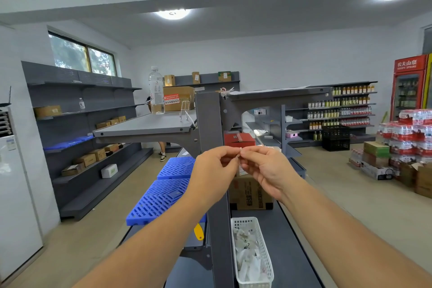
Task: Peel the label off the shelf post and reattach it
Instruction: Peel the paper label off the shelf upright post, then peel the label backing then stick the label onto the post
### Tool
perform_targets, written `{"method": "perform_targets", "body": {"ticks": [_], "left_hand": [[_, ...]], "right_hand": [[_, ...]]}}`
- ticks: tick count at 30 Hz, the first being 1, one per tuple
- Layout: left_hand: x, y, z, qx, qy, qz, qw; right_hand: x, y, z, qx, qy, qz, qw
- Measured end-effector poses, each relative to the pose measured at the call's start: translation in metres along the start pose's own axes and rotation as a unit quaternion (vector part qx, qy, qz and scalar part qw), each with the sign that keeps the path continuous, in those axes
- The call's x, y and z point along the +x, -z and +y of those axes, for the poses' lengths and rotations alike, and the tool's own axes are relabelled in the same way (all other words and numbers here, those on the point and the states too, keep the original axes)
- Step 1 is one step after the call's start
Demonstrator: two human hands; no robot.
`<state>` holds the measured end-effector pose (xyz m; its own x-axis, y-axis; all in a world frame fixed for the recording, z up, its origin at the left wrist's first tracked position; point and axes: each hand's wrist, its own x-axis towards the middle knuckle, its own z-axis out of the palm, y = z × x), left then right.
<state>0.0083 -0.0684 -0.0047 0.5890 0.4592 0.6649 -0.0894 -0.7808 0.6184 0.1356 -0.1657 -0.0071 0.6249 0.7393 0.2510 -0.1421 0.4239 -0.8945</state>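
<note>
A grey upright shelf post [208, 119] stands straight ahead of me at the end of a double-sided shelf. Both hands are raised in front of it at about chest height. My left hand [214, 170] and my right hand [266, 168] meet fingertip to fingertip, pinching a tiny white label [239, 153] between thumbs and forefingers. The label is mostly hidden by the fingers, just to the right of the post's edge. I cannot tell whether it touches the post.
A white mesh basket [266, 252] of paper scraps lies on the shelf below right. Blue slotted panels [161, 199] lie on the left shelf. A water bottle [156, 91] and cardboard box [178, 98] sit on the upper shelf. Stacked bottle packs [406, 138] stand at right.
</note>
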Motion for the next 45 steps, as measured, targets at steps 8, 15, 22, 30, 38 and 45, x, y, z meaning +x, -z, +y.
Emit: {"method": "perform_targets", "body": {"ticks": [8, 15, 22, 30, 38, 45], "left_hand": [[0.004, -0.002, -0.003, 0.018, 0.022, -0.013, 0.999], [0.01, -0.004, -0.002, 0.157, -0.012, -0.021, 0.987], [0.01, -0.014, -0.011, 0.187, -0.025, -0.001, 0.982], [-0.001, -0.015, -0.033, 0.175, -0.014, -0.027, 0.984], [-0.027, 0.006, -0.067, 0.162, 0.043, 0.012, 0.986], [-0.032, 0.037, -0.1, 0.209, 0.082, 0.015, 0.974]], "right_hand": [[-0.001, 0.009, 0.002, -0.059, -0.006, -0.038, 0.998], [0.005, 0.024, -0.001, -0.127, -0.016, -0.041, 0.991], [0.01, 0.032, 0.008, -0.096, -0.026, -0.063, 0.993], [0.023, 0.039, 0.038, -0.195, 0.017, -0.014, 0.981], [0.049, 0.073, 0.102, -0.508, -0.02, 0.047, 0.86], [0.072, 0.08, 0.152, -0.584, -0.07, 0.028, 0.808]]}}
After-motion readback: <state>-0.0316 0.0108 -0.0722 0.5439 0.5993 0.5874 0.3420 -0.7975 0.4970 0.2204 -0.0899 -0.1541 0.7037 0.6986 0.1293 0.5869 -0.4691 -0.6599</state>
